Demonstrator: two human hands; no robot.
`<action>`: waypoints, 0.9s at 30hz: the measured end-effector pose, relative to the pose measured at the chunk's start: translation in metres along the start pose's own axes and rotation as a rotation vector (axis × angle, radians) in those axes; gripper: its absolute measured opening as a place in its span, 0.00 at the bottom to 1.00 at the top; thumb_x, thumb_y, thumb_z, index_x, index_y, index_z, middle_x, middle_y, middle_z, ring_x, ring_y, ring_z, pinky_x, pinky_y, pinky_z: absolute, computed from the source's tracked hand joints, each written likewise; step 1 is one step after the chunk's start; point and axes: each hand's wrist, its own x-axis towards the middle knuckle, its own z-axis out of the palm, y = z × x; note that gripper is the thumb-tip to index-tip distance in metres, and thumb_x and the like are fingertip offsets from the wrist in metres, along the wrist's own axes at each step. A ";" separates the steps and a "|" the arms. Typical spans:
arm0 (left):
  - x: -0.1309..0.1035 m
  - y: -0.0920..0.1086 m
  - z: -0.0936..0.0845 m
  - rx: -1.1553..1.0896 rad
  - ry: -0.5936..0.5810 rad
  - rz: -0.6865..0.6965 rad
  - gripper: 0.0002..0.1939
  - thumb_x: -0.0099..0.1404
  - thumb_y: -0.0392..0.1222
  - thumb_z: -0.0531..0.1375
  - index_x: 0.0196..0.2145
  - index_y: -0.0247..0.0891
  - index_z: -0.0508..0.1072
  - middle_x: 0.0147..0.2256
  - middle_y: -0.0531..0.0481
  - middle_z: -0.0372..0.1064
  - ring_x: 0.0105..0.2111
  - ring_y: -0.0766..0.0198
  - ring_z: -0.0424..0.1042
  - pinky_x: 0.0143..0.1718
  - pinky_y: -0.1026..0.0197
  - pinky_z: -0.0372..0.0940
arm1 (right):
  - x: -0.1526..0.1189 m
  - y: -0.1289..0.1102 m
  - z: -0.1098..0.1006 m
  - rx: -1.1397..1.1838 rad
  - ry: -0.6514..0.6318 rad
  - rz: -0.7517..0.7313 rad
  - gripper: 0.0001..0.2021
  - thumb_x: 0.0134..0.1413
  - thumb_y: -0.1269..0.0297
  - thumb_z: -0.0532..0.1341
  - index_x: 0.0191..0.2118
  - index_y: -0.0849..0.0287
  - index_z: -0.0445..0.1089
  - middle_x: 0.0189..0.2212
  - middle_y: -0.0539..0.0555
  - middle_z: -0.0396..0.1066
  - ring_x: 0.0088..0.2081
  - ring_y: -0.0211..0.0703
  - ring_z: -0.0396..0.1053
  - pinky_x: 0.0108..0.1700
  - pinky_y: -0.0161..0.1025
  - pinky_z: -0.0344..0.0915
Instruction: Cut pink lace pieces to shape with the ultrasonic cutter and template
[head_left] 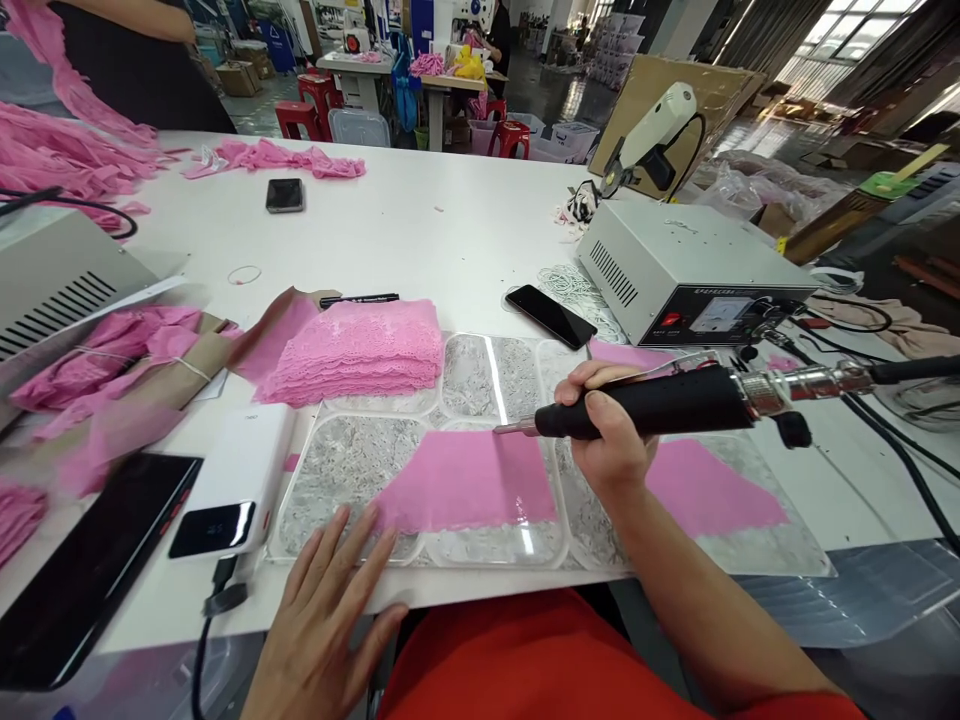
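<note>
A flat pink fabric piece lies on a clear plastic sheet with rounded panels. My right hand is wrapped round a black handheld tool, whose thin metal tip meets the top edge of the fabric. Fingers spread, my left hand rests flat with its fingertips at the fabric's lower left corner. Behind the sheet's left part sits a stack of pink lace-edged pieces. Another pink piece lies to the right of my right hand, partly hidden by the forearm.
A grey control box with cables stands at the right. In front of it lies a phone. On the left are a white power bank, a black tablet-like device and bundled pink fabric. A person in black stands beyond the table.
</note>
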 end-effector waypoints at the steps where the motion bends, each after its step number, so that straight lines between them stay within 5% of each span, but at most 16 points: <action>1: 0.000 -0.001 0.000 -0.002 0.001 0.001 0.32 0.68 0.38 0.57 0.67 0.39 0.53 0.64 0.41 0.55 0.66 0.47 0.49 0.65 0.45 0.49 | 0.002 -0.001 -0.001 0.004 0.020 0.003 0.02 0.46 0.69 0.61 0.30 0.57 0.68 0.30 0.49 0.68 0.26 0.35 0.66 0.32 0.40 0.64; 10: 0.002 -0.002 0.002 -0.007 0.026 0.014 0.33 0.68 0.38 0.58 0.67 0.40 0.52 0.64 0.42 0.56 0.66 0.47 0.51 0.65 0.47 0.49 | 0.013 -0.015 -0.030 -0.079 0.167 -0.031 0.03 0.41 0.69 0.61 0.27 0.59 0.68 0.29 0.49 0.67 0.24 0.35 0.65 0.31 0.40 0.63; 27: 0.002 -0.001 0.001 0.007 0.013 -0.003 0.33 0.68 0.38 0.58 0.67 0.41 0.53 0.63 0.43 0.57 0.66 0.48 0.50 0.65 0.47 0.50 | 0.011 -0.008 -0.034 -0.092 0.117 -0.041 0.03 0.44 0.69 0.61 0.28 0.58 0.66 0.29 0.49 0.67 0.25 0.35 0.65 0.32 0.40 0.64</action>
